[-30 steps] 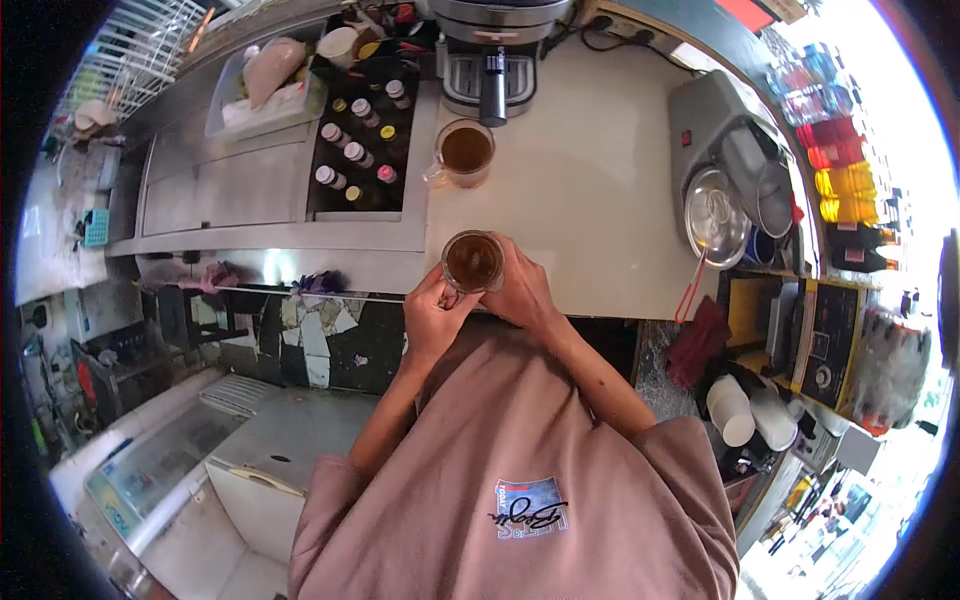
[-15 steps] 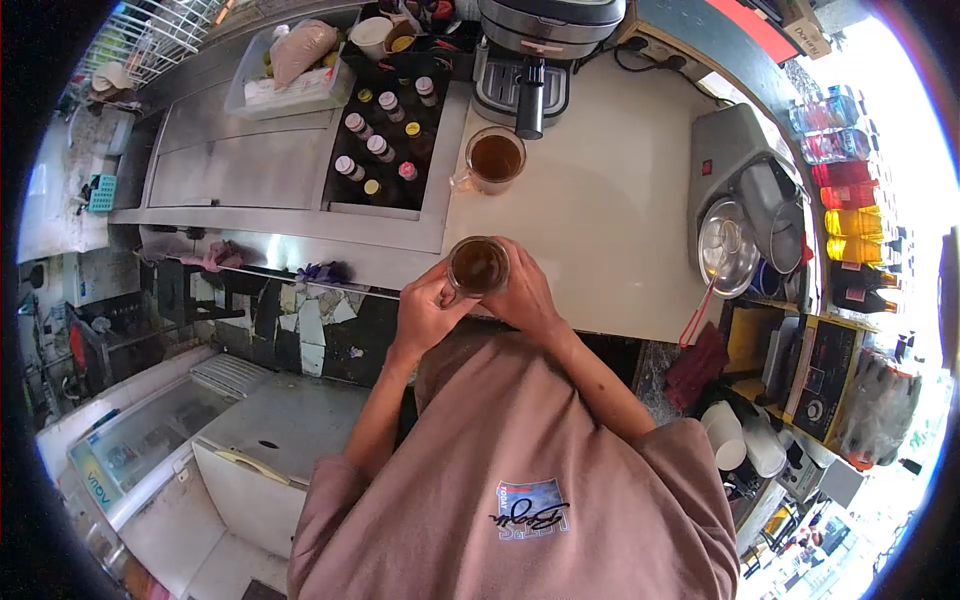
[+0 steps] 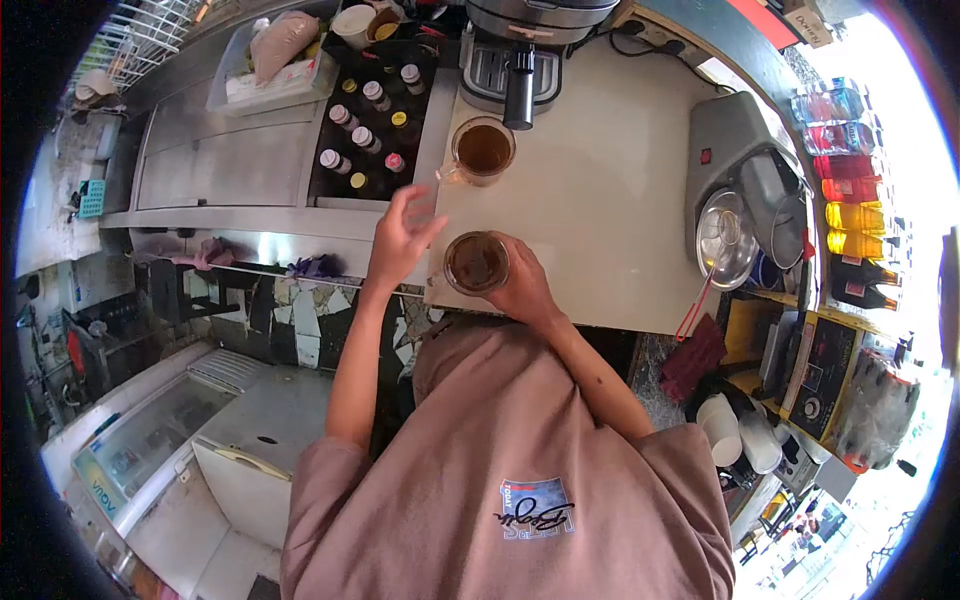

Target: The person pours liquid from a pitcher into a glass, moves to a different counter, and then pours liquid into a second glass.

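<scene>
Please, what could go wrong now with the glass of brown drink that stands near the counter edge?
1. The glass looks nearly full and stands close to the front edge of the counter; only the right hand holds it, so a nudge might tip it off.
2. The left hand is open in the air beside the glass and near the measuring jug of brown liquid; a careless sweep could knock either over.
</scene>
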Motion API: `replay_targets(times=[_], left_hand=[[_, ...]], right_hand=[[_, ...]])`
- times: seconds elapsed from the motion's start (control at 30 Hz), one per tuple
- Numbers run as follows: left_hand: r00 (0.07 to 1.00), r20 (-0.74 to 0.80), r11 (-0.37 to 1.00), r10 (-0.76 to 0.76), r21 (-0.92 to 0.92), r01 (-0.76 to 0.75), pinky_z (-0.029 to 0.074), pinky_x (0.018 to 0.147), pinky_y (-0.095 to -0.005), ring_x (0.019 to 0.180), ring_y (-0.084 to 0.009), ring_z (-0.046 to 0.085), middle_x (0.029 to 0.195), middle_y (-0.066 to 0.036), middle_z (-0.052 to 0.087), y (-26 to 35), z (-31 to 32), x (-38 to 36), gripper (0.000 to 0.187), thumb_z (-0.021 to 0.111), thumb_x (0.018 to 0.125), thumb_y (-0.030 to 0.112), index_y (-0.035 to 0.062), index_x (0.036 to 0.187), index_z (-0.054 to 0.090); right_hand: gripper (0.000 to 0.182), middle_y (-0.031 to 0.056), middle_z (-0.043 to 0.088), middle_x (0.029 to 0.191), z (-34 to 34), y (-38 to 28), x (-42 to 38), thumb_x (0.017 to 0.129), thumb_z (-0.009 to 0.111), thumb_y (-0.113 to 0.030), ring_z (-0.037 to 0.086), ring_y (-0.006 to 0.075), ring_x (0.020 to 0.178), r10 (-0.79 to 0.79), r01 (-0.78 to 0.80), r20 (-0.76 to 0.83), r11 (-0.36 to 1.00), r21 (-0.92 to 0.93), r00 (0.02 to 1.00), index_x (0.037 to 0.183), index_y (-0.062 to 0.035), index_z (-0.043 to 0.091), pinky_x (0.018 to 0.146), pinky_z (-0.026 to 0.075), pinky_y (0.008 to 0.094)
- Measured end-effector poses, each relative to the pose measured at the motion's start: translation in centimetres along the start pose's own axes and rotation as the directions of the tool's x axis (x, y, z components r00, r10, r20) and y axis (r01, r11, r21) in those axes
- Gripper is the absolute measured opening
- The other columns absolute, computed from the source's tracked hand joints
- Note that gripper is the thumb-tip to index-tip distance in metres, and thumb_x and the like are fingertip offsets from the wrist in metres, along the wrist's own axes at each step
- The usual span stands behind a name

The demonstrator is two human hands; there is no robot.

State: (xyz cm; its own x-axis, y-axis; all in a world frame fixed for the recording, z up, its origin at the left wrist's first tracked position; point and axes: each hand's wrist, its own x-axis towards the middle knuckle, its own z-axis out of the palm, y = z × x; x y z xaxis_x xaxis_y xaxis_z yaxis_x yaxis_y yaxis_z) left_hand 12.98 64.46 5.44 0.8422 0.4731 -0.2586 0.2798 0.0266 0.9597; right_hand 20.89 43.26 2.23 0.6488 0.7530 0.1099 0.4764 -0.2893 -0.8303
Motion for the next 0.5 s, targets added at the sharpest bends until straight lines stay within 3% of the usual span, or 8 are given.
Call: replay_targets(times=[0.07,0.1,0.17,0.3,0.37,0.5], left_hand=[[0.973,-0.129,0.980,0.191,0.081,-0.182,0.054,0.091,-0.0352,0.114,-0.0172,0.063,0.128,-0.013,0.064,-0.8,1.1,2.5,0.055,0.081,0.084,0.025,-0.0002,0.128,0.059],[0.973,-0.135,0.981,0.188,0.078,-0.179,0.054,0.091,-0.0352,0.114,-0.0172,0.063,0.128,-0.013,0.064,-1.1,1.3,3.6,0.055,0.081,0.084,0.025,-0.0002,0.128,0.059],[0.957,-0.042,0.943,0.288,0.188,-0.275,0.052,0.082,-0.0288,0.097,-0.0110,0.063,0.115,-0.006,0.066,-1.7,1.6,5.6,0.064,0.084,0.081,0.026,0.0013,0.134,0.058],[0.951,0.047,0.941,0.307,0.138,-0.310,0.047,0.071,-0.0230,0.078,-0.0057,0.054,0.095,0.000,0.062,-3.2,2.4,7.9,0.060,0.085,0.081,0.022,0.0026,0.133,0.062],[0.949,0.076,0.945,0.305,0.103,-0.311,0.042,0.065,-0.0219,0.070,-0.0049,0.043,0.083,0.003,0.056,-2.5,2.5,8.2,0.049,0.084,0.081,0.017,0.0033,0.125,0.067],[0.939,0.145,0.915,0.311,0.221,-0.337,0.041,0.063,-0.0214,0.069,-0.0031,0.042,0.080,0.002,0.054,-1.7,1.5,8.5,0.043,0.082,0.082,0.013,0.0041,0.121,0.069]], right_hand=[[0.069,0.0150,0.065,0.124,0.1,0.3,-0.1,0.070,0.088,-0.020,0.061,0.0352,0.115,-0.018,0.018,0.002,1.000,-0.006,1.000,0.130,-0.0047,0.057,0.099,0.049,0.0436],[0.071,0.0158,0.064,0.125,0.2,0.4,-0.1,0.068,0.087,-0.017,0.060,0.0362,0.117,-0.013,0.013,0.008,1.000,0.000,1.000,0.131,-0.0054,0.055,0.100,0.048,0.0451],[0.073,0.0167,0.063,0.126,0.3,0.6,-0.1,0.067,0.086,-0.015,0.059,0.0372,0.119,-0.010,0.010,0.016,1.000,0.005,1.000,0.132,-0.0062,0.053,0.101,0.046,0.0467],[0.075,0.0164,0.062,0.128,0.5,0.9,-0.2,0.067,0.086,-0.016,0.058,0.0369,0.119,-0.027,0.027,0.020,0.999,-0.032,0.999,0.133,-0.0053,0.053,0.100,0.047,0.0465],[0.076,0.0163,0.061,0.128,0.7,1.2,-0.3,0.066,0.086,-0.016,0.058,0.0370,0.119,-0.031,0.031,0.012,0.999,-0.036,0.999,0.133,-0.0049,0.052,0.099,0.047,0.0465],[0.073,0.0160,0.063,0.124,0.7,0.7,0.0,0.067,0.088,-0.019,0.060,0.0367,0.114,-0.061,0.057,-0.029,0.992,-0.113,0.998,0.130,-0.0042,0.054,0.097,0.049,0.0453]])
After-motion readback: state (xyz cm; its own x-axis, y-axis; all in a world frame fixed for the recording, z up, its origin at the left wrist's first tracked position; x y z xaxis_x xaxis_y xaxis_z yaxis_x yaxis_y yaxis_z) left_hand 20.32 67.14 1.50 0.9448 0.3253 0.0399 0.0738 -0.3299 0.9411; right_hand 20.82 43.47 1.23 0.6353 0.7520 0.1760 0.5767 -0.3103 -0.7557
